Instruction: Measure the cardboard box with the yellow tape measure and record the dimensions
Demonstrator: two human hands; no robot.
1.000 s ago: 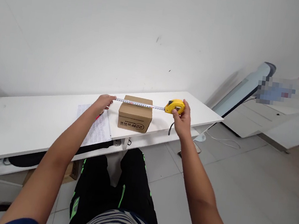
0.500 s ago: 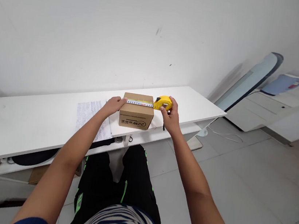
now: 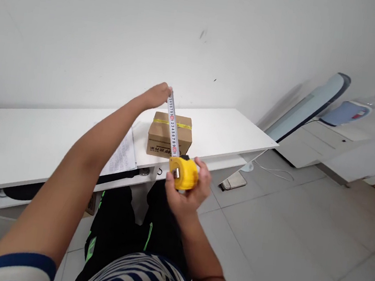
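A brown cardboard box (image 3: 156,133) with a yellow strip across its top sits on the white bench. My right hand (image 3: 190,194) is closed round the yellow case of a tape measure (image 3: 188,174), held in front of the box and nearer to me. From the case the white blade (image 3: 173,127) runs up and away over the box at a slant, its numbers facing up. Beyond the box's back edge, my left hand (image 3: 159,94) pinches the far end of the blade. Whether the blade touches the box, I cannot tell.
Printed sheets of paper (image 3: 121,156) lie left of the box on the white bench (image 3: 45,140), which stands against the wall. Dark items fill the shelf beneath. To the right are a leaning pale board (image 3: 311,108), a white cabinet (image 3: 321,144) and a cable on the floor.
The tape has swung from lying left to right across the box to running front to back, with more blade out. My left hand moved away from me, my right hand nearer.
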